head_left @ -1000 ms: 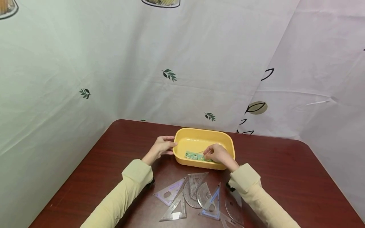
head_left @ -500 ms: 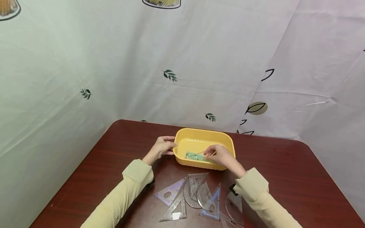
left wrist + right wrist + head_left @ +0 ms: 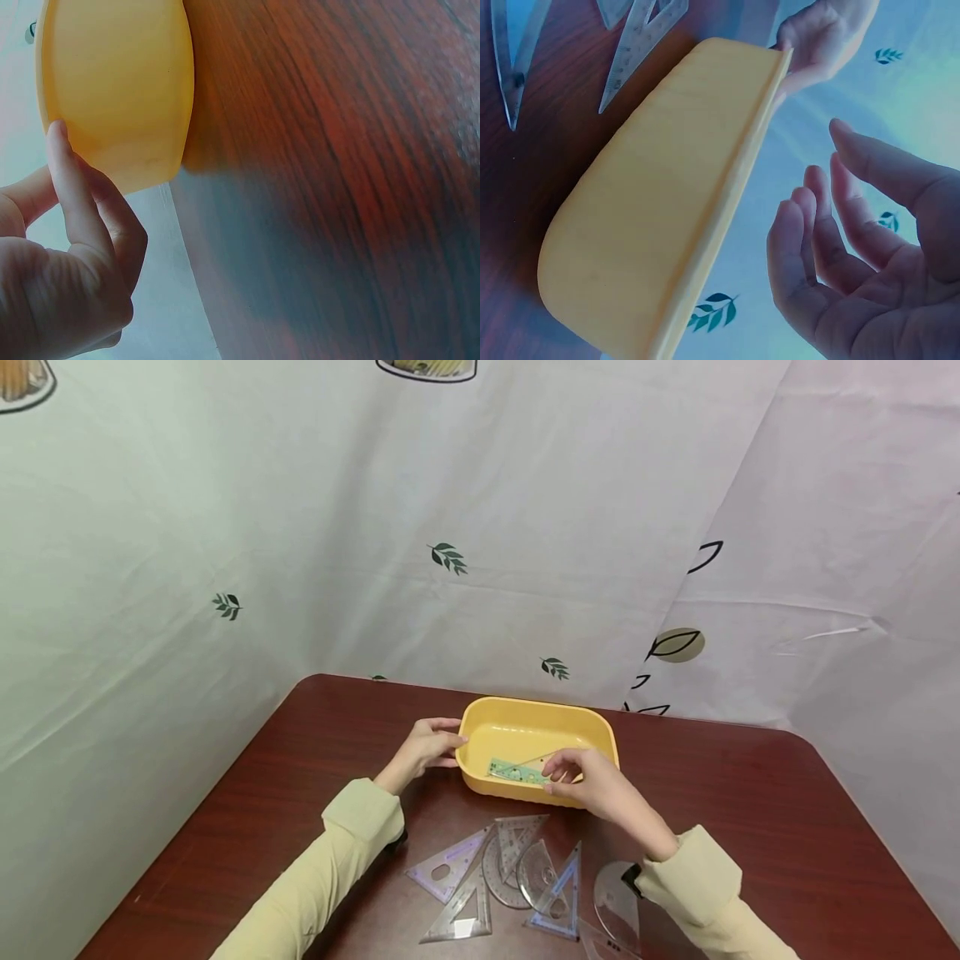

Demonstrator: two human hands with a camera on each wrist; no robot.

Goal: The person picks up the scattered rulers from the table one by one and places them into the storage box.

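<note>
A yellow plastic tub stands toward the back of the table. My left hand holds its left rim, thumb over the edge and fingers along the outer wall, as the left wrist view also shows. Inside the tub lies a green ruler with a printed pattern, overlapped by a clear thin piece with a straight edge. Over the near right rim is my right hand, which hides that corner. In the right wrist view the thumb and fingers of this hand are apart and loosely bent, with nothing between them.
In front of the tub, clear drawing tools overlap: a purple-striped set square, a blue-striped set square, plain set squares and protractors. Another protractor lies by the right sleeve. A white cloth hangs behind the table.
My right hand has drawn back to the right and toward me from over the tub's floor, and its fingers have spread. The left hand and the tub have stayed in place.
</note>
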